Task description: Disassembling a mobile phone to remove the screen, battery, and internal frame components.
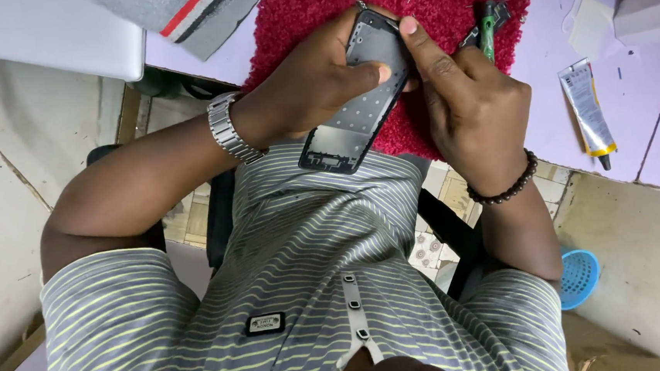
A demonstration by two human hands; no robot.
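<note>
The left hand (pixel 315 82) wraps the upper half of a phone frame (pixel 359 102), thumb laid across its inner face and fingers curled behind, so its grip is closed on the frame. The right hand (pixel 467 94) meets it from the other side, forefinger pressed along the top edge near the corner, also gripping it. The frame hangs tilted in the air between the hands, above the edge of a red shaggy mat (pixel 411 17) and the striped shirt (pixel 305 272), its lower end free.

It looks thin, light and fairly stiff, a dark flat shell with small holes and a cut-out at the bottom; it would likely flex or crack if twisted, so the long side rails seem the safest hold, not the open middle.

On the mat lies a green-handled tool (pixel 487 31). A glue tube (pixel 588 105) rests on the lilac tabletop (pixel 549 108).
</note>
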